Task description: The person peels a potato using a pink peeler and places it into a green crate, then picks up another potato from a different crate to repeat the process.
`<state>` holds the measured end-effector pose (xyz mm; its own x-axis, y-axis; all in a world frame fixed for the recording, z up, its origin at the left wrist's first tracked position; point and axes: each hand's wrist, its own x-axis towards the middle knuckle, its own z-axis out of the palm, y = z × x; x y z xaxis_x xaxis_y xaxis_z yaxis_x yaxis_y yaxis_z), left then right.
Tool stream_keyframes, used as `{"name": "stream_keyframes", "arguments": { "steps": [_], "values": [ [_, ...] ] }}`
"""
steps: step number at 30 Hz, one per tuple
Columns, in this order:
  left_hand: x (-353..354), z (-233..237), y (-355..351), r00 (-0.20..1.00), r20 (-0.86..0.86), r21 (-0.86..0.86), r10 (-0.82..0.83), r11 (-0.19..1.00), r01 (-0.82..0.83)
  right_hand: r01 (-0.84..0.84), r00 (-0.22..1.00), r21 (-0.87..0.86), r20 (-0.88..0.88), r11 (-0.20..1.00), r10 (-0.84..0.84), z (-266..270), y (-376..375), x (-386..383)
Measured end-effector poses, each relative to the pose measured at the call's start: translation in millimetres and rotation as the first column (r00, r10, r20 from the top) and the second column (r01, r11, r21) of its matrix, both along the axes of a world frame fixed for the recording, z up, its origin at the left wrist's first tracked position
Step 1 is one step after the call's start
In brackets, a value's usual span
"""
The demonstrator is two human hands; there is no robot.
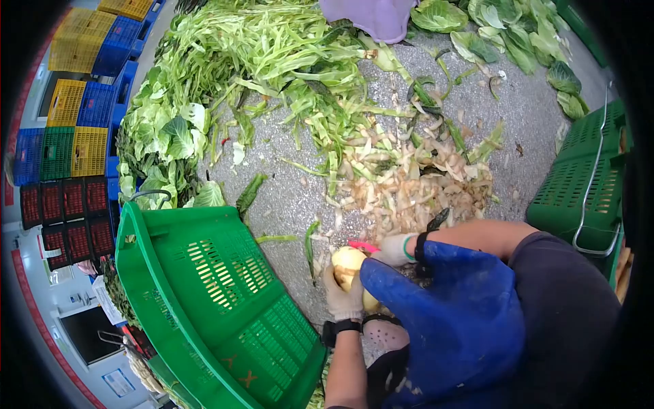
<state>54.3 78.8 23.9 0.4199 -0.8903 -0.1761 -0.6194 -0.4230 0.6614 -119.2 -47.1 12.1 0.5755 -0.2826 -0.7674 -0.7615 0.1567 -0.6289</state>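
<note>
My left hand (343, 298), in a whitish glove with a black watch at the wrist, is wrapped around a pale yellow root vegetable (348, 259). The root has a brownish mark, and more pale flesh shows below it, partly hidden by the hand and a blue apron (456, 307). Beside the root's upper right, my gloved right hand (395, 250) is closed on a pink peeler (363, 246); its blade cannot be made out. A heap of pale brown peelings (415, 180) lies on the ground just beyond my hands.
A large green crate (214, 293) tilts close to my left arm. Another green crate (579, 177) stands at right. Stripped greens (272, 51) and cabbage leaves (504, 27) cover the far ground near a purple plastic piece (375, 17). Stacked coloured crates (75, 102) line the left.
</note>
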Motion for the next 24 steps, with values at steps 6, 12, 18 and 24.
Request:
{"name": "stream_keyframes", "arguments": {
  "steps": [6, 12, 18, 24],
  "values": [
    [-11, 29, -20, 0.996, 0.061, 0.128, 0.066, 0.989, -0.073, 0.075, 0.997, 0.017, 0.002, 0.997, -0.075, -25, 16, -12],
    [-36, 18, -32, 0.962, 0.272, 0.297, 0.015, 0.950, -0.099, 0.223, 0.975, -0.068, 0.014, 0.972, -0.223, -8, 5, -4],
    [28, 39, -26, 0.974, -0.037, 0.299, -0.224, 0.927, 0.225, 0.261, 0.964, -0.055, 0.068, 0.964, -0.257, -1, -3, -10],
    [-49, -43, 1, 0.410, 0.893, 0.184, -0.184, 0.982, 0.040, 0.236, 0.970, -0.077, 0.073, 0.969, -0.231, 0, -2, -8]
  ]
}}
